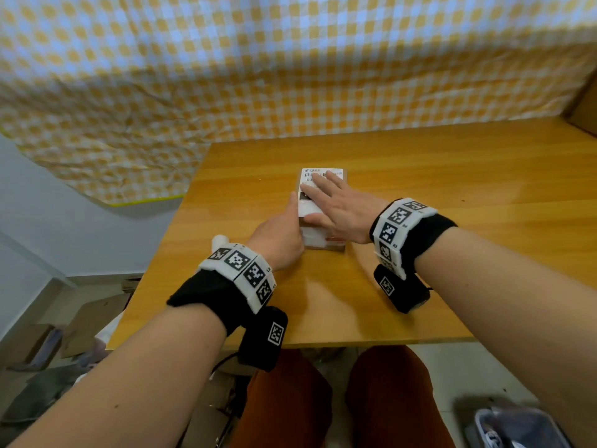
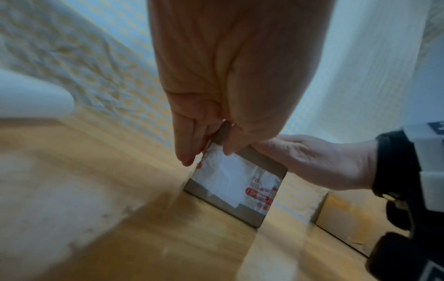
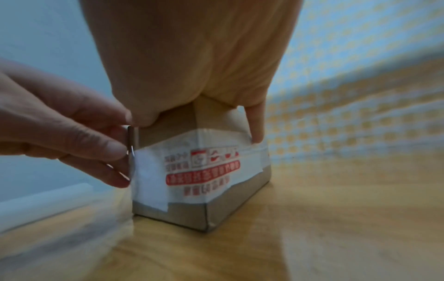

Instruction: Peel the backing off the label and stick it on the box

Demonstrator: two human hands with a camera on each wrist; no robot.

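Cardboard box sits mid-bench, shipping label lying on its top. Right hand flat, fingers straight, pressing label. Left hand fingers extended against box's left side.

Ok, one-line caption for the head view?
Right hand presses the label flat on the box while the left hand steadies its side.

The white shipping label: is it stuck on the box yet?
On: the white shipping label lies flat on the brown cardboard box, right hand pressing it.
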